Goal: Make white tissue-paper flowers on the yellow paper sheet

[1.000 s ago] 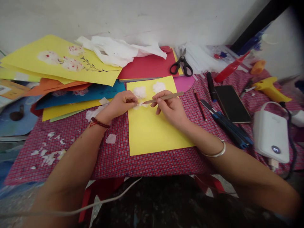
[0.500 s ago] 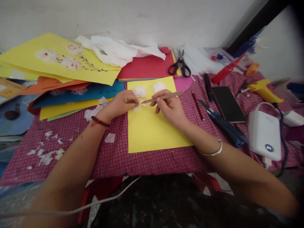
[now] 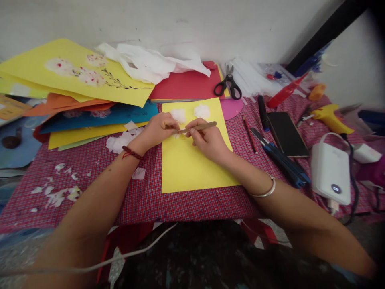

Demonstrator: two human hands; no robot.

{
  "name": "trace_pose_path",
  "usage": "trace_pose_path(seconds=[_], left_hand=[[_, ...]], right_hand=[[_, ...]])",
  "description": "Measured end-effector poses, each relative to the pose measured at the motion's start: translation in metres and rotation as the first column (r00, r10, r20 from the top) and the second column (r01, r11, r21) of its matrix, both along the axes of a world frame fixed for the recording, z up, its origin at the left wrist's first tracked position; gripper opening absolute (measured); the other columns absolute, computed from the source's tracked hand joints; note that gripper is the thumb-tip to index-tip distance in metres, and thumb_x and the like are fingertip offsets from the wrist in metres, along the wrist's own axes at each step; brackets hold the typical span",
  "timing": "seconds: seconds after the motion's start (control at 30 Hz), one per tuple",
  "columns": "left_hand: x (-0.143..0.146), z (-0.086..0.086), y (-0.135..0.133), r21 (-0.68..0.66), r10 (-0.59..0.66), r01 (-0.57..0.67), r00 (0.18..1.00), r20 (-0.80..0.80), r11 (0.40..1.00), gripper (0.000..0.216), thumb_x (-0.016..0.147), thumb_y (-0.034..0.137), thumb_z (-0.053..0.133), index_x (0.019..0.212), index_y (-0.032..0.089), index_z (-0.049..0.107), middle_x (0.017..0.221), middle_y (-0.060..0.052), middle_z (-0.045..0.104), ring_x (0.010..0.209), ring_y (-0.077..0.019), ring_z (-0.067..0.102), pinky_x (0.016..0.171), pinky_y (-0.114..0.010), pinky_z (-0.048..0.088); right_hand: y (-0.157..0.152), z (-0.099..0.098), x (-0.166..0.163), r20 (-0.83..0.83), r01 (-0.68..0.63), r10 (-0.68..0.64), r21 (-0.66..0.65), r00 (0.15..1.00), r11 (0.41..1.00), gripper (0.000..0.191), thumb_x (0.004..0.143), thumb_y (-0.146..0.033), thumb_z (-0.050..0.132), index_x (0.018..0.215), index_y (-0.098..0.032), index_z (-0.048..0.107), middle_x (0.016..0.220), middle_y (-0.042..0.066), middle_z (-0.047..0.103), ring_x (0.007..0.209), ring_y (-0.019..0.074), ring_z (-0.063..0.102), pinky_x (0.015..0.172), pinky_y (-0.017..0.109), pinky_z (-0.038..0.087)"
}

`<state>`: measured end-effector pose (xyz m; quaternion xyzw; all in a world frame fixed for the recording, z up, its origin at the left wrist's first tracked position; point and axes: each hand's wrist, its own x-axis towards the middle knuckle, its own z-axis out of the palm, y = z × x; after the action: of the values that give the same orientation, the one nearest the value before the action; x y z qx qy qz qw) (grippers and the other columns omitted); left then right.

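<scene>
A yellow sheet of paper (image 3: 192, 164) lies on the red checked cloth (image 3: 144, 200) in front of me, with two white tissue tufts (image 3: 201, 111) near its top edge. My right hand (image 3: 207, 141) grips a thin wooden stick (image 3: 200, 127), its tip pointing left at a small white tissue bit (image 3: 176, 136) on the sheet. My left hand (image 3: 156, 130) rests at the sheet's left edge, fingers pinched together at that tissue bit, touching the stick's tip.
Coloured paper sheets (image 3: 78, 80) and crumpled white tissue (image 3: 150, 64) pile up at the back left. Black scissors (image 3: 228, 82), pens (image 3: 279, 156), a black phone (image 3: 287, 132), a white power bank (image 3: 331, 168) and a yellow glue gun (image 3: 329, 116) lie to the right. Tissue scraps (image 3: 57, 194) litter the left.
The stick has tilted flatter and its far end has drawn in leftward; both hands stay at the tissue bit. The view has shifted slightly.
</scene>
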<state>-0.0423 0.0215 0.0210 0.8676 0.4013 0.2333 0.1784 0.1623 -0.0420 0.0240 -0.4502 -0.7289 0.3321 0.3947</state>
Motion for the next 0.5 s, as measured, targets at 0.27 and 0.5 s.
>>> trace_pose_path(seconds=[0.27, 0.5], left_hand=[[-0.002, 0.006, -0.005, -0.103, 0.036, -0.033, 0.999, 0.02, 0.994, 0.017, 0.084, 0.021, 0.055, 0.087, 0.02, 0.072, 0.095, -0.005, 0.072, 0.094, -0.0188, 0.063, 0.087, -0.033, 0.048], [-0.004, 0.009, -0.009, -0.213, 0.132, -0.114, 0.988, 0.076, 0.97, 0.027, 0.085, 0.017, 0.049, 0.107, 0.015, 0.063, 0.1, -0.007, 0.071, 0.092, -0.0188, 0.065, 0.086, -0.035, 0.05]], right_hand=[[-0.005, 0.013, -0.002, 0.356, 0.003, -0.035, 0.091, 0.934, 0.996, 0.026, 0.096, -0.027, 0.037, 0.105, -0.017, 0.06, 0.102, 0.008, 0.071, 0.081, 0.0191, 0.064, 0.073, 0.035, 0.044], [-0.007, 0.019, -0.006, 0.49, 0.026, -0.076, 0.108, 0.868, 0.994, 0.025, 0.096, -0.024, 0.039, 0.11, -0.016, 0.058, 0.104, 0.01, 0.072, 0.077, 0.0196, 0.065, 0.068, 0.034, 0.043]])
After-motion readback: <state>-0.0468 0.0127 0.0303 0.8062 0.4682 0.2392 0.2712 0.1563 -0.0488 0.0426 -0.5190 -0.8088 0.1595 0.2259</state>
